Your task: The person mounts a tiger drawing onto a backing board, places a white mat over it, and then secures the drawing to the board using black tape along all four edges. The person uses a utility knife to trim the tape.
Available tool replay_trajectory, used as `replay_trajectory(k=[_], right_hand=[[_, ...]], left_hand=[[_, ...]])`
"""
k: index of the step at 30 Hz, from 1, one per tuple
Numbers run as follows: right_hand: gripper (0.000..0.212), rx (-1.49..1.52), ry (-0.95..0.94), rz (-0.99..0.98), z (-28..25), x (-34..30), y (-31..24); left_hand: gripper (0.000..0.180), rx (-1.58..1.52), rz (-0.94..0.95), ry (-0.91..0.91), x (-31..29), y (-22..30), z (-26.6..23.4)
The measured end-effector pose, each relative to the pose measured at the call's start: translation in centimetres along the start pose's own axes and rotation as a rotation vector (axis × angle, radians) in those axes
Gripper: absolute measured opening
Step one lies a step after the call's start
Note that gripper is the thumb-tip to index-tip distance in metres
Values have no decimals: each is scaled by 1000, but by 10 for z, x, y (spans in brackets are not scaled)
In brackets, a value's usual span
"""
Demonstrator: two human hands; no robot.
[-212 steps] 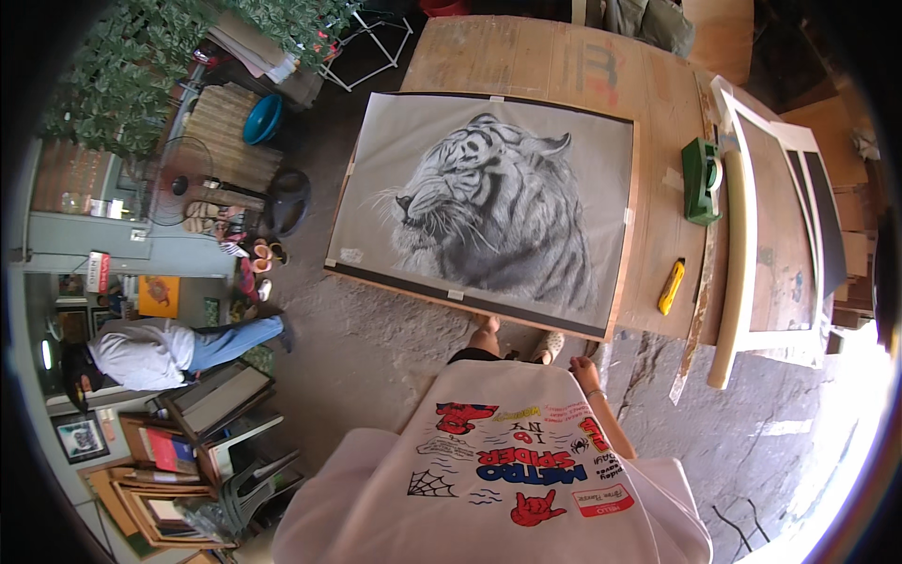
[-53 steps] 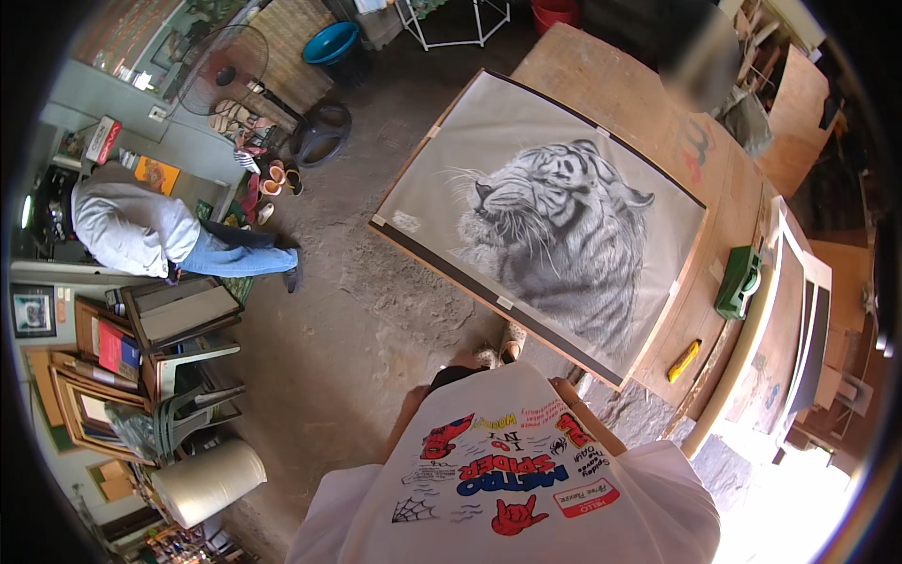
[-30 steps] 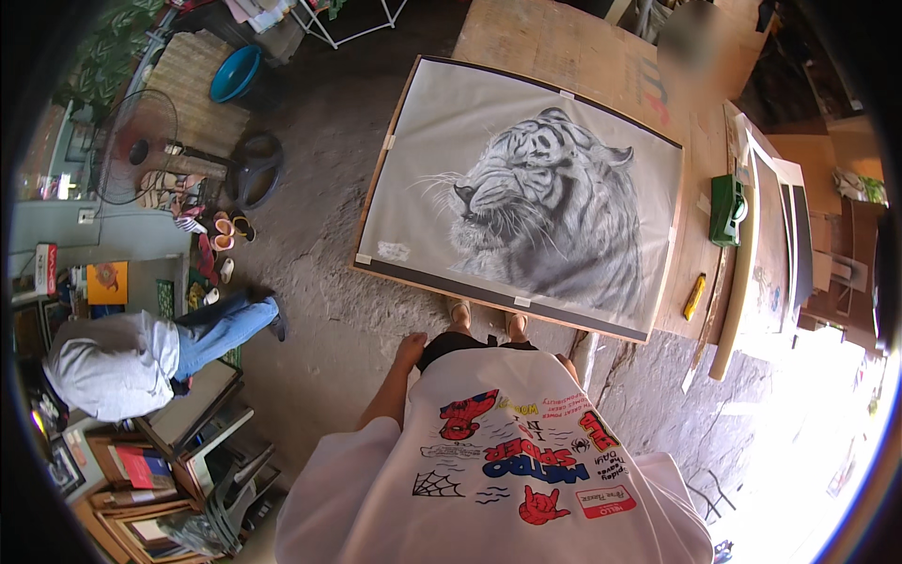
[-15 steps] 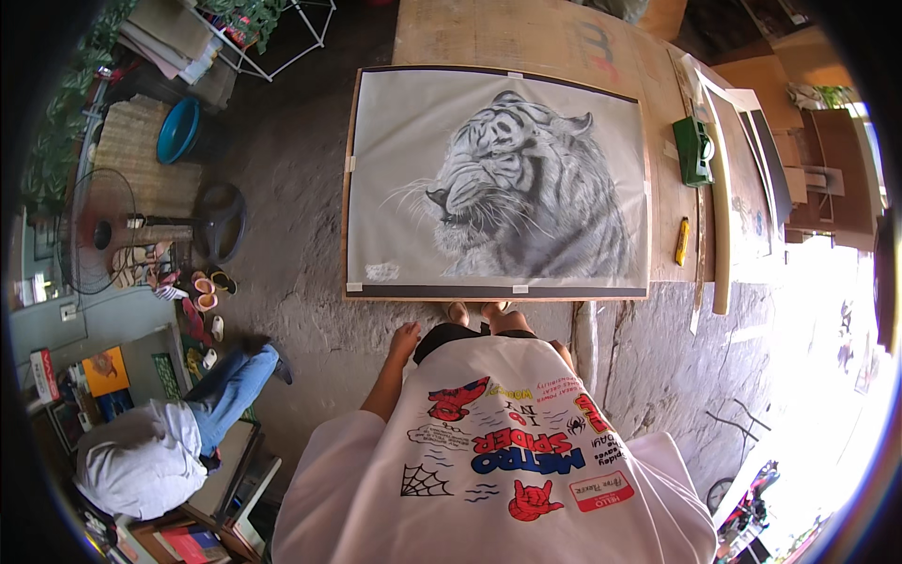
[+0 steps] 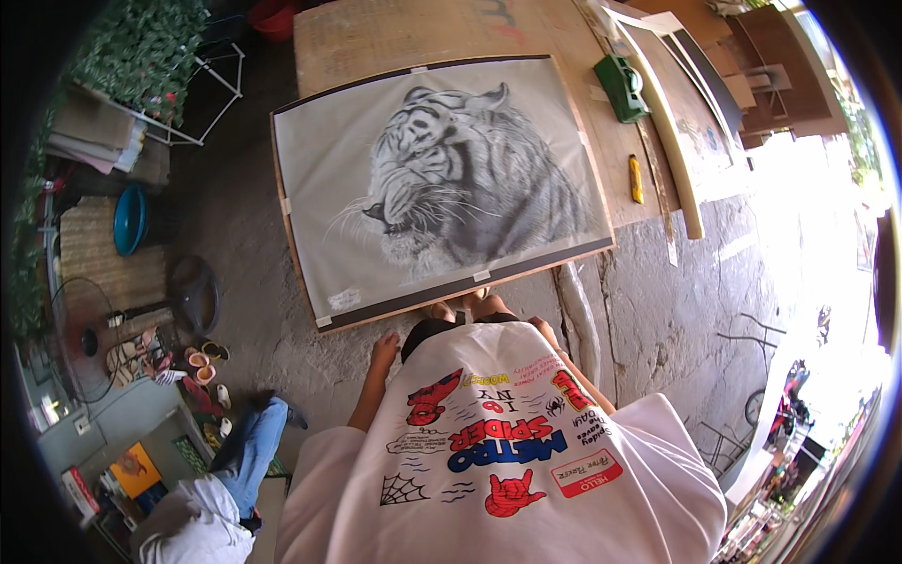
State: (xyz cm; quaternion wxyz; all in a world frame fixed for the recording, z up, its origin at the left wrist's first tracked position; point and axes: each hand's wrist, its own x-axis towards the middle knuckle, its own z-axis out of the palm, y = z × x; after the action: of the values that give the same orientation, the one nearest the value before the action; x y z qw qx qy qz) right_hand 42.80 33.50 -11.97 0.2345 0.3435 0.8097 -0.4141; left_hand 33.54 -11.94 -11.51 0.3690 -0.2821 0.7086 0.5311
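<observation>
My left hand (image 5: pixel 384 351) hangs low by my left side, fingers loose, with nothing seen in it. My right hand (image 5: pixel 541 326) is down by my right hip, mostly hidden by my shirt and arm; its fingers do not show clearly. Neither hand touches the large drawing of a white tiger (image 5: pixel 451 179) in front of me. The drawing is on grey paper with a dark border and thin wooden edge, held by small white tabs. It rests against a big wooden board or table (image 5: pixel 376 38).
On the brown surface to the right are a green tool or dispenser (image 5: pixel 617 89), a yellow cutter (image 5: pixel 636 179) and a long pale roll (image 5: pixel 681 188). To the left stand a fan (image 5: pixel 85 338), a blue basin (image 5: pixel 130 220) and shoes (image 5: pixel 202 367). Another person (image 5: pixel 202 512) is at lower left.
My view has turned to the right, so the drawing now appears tilted and further left. Both hands stay down at my sides.
</observation>
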Motion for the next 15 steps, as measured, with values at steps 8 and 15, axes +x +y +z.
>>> replay_trajectory(k=[8,15], right_hand=[[41,-15,13,7,-1,-5,2],[41,-34,-35,85,-16,-15,-8]], left_hand=[[48,314,276,-114,-3,13,0],[45,839,236,-686,-73,157,-6]])
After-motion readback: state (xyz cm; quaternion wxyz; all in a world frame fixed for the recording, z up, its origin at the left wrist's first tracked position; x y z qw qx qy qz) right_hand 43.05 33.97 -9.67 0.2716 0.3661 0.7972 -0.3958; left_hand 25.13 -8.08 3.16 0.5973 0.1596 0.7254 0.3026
